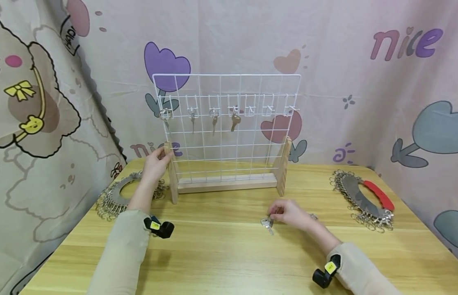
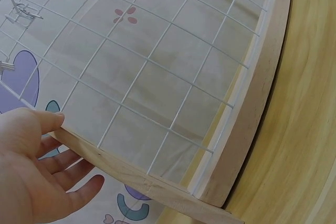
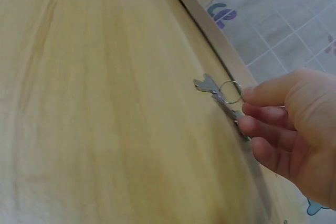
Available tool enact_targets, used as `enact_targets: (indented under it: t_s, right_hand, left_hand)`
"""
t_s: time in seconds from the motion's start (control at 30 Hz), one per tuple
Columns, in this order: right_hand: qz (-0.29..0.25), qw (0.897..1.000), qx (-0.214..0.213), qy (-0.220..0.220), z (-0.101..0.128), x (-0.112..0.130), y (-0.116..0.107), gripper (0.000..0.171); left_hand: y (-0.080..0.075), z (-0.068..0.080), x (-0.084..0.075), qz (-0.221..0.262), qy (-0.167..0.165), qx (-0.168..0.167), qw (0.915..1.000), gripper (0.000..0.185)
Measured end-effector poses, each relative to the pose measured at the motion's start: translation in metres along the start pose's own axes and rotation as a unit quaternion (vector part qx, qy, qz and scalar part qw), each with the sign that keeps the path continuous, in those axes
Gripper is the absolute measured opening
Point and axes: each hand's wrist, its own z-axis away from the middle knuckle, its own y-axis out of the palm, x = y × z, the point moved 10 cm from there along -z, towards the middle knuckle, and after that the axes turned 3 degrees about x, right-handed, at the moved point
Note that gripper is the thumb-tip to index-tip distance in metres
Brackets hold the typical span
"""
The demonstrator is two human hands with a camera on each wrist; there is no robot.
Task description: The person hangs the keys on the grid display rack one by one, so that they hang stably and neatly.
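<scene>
In the head view a white wire grid rack stands upright on wooden supports. My left hand grips the top of its left wooden post; in the left wrist view the thumb lies over the post and the fingers are behind it. Low over the table, my right hand pinches a key ring between thumb and fingertips. Silver keys hang from that ring, angled apart in the right wrist view. Several keys dangle from hooks on the grid's left and middle.
A grey curved holder fringed with key rings lies at the left, partly behind the left arm. Another holder with a red handle lies at the right. Beside the right wrist is a small silver item. Printed curtains hang behind the wooden table.
</scene>
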Motion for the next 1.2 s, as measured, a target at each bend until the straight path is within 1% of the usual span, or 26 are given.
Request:
enact_targets:
  t_s: [0.2, 0.37, 0.47, 0.6, 0.8, 1.03, 1.2]
  right_hand:
    - [0.036, 0.999, 0.006, 0.002, -0.003, -0.003, 0.007, 0.002]
    - [0.048, 0.999, -0.006, 0.005, -0.004, -0.003, 0.006, 0.003]
    - [0.055, 0.998, -0.011, 0.001, -0.004, -0.001, 0.005, 0.007]
    - [0.049, 0.999, -0.016, -0.004, -0.003, 0.003, 0.004, 0.007]
    - [0.043, 0.999, -0.031, -0.011, -0.003, 0.015, -0.004, 0.005]
    - [0.048, 0.998, -0.040, -0.002, -0.007, 0.024, -0.014, 0.006]
    - [0.051, 0.997, -0.051, -0.018, -0.012, 0.034, -0.026, 0.006]
  left_hand:
    - [0.002, -0.001, -0.001, 0.002, -0.001, 0.003, 1.0000, 0.061]
    - [0.001, -0.001, -0.002, 0.000, -0.001, -0.001, 1.0000, 0.061]
    - [0.001, -0.001, -0.002, -0.002, 0.000, -0.002, 1.0000, 0.060]
    - [0.001, -0.001, -0.001, -0.004, -0.004, -0.002, 1.0000, 0.059]
    - [0.000, -0.001, 0.000, 0.000, -0.006, -0.003, 1.0000, 0.058]
    - [0.000, 0.000, -0.001, -0.007, -0.003, 0.000, 1.0000, 0.060]
    - [-0.001, 0.000, -0.001, -0.002, 0.002, -0.004, 1.0000, 0.060]
